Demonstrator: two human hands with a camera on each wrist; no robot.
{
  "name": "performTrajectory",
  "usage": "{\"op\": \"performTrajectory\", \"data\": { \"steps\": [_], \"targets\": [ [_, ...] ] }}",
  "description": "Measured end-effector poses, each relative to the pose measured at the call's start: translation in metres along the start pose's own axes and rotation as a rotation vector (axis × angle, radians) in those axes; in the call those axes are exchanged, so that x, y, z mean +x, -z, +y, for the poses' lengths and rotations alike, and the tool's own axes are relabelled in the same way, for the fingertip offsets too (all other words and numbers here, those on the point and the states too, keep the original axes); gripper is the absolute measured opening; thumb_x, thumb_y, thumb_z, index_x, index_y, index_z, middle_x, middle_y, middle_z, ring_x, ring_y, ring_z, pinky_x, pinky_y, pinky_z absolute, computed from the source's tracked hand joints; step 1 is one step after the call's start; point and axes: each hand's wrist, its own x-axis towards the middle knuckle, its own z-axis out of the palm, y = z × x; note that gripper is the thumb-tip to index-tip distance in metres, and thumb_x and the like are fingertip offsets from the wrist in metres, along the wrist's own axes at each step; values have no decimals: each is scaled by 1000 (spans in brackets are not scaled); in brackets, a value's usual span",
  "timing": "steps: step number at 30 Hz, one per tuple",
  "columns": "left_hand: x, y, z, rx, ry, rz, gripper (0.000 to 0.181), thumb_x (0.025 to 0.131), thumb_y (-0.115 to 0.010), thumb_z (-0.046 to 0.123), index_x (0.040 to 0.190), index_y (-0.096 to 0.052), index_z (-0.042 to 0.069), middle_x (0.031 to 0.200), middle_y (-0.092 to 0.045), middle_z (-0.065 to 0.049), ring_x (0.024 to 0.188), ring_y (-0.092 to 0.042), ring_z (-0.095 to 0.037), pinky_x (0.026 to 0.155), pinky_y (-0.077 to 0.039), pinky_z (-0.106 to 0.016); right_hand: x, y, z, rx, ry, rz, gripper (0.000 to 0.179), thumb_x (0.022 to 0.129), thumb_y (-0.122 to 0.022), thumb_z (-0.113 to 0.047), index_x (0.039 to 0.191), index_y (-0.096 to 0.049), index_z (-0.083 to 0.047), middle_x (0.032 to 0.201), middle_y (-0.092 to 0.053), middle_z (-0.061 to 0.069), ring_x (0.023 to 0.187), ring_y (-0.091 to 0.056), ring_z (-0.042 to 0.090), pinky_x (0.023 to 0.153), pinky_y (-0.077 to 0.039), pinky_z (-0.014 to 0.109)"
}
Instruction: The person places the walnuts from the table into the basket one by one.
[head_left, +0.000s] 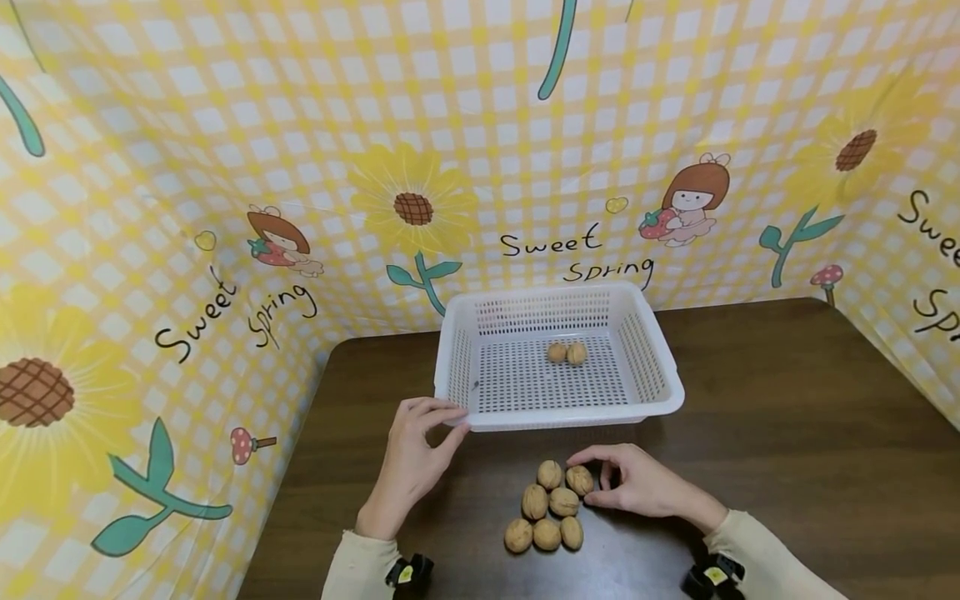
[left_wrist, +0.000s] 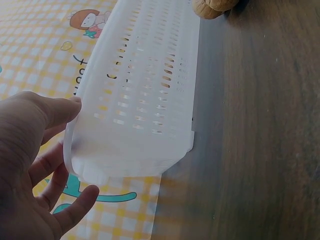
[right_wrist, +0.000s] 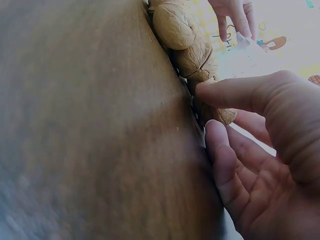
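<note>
Two walnuts sit in the basket; left hand pinches its rim, right hand another walnut.

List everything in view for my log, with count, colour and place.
Table: one, dark brown, under the basket
Basket: one, white, on the table
Basket walnuts: two, light brown, inside the basket
Loose walnuts: seven, light brown, on the table before the basket
Printed cloth: pieces unclear, yellow-and-white check, around the table
Sleeves: two, cream, on the forearms
Wrist straps: two, black, by the cuffs
Left hand: one, bare, pinching the basket's near left corner
Right hand: one, bare, pinching a loose walnut
</note>
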Motion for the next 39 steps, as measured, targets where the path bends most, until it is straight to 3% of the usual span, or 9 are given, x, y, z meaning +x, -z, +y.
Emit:
{"op": "performTrajectory", "data": {
  "steps": [11, 23, 33, 39],
  "targets": [
    [0, -1, 0, -4, -11, -4, 20, 89, -88, 17, 109, -85, 15, 115, -78, 1, 119, -58, -27, 98, -49, -51, -3, 8, -8, 76, -51, -9, 48, 93, -84, -23, 137, -70, -11, 74, -69, -4, 60, -57, 3, 53, -45, 21],
    [0, 2, 0, 2, -4, -5, 20, 89, -88, 17, 108, -86, 18, 115, -78, 0, 119, -59, -26, 98, -49, -50, -2, 22, -33, -2, -2, 3, 44, 92, -86, -28, 129, -73, -9, 73, -66, -10, 62, -59, 1, 55, -48, 22],
    [0, 2, 0, 3, -5, -3, 19, 89, -88, 17, 108, -86, 17, 114, -78, 0, 118, -59, -27, 98, -49, -50, 3, 41, -61, -81, 93, -13, 39, 94, -85, -30, 127, -74, -13, 87, -71, -5, 68, -61, -1, 57, -53, 25],
    [0, 1, 0, 1, -2, -5, 19, 89, -88, 17, 108, -86, 16, 114, -78, 0, 119, -59, -27, 98, -49, -50, 4, 58, -83, -121, 79, 18, 38, 93, -85, -31, 127, -75, -16, 82, -68, -8, 68, -60, 0, 57, -51, 24]
  ]
}}
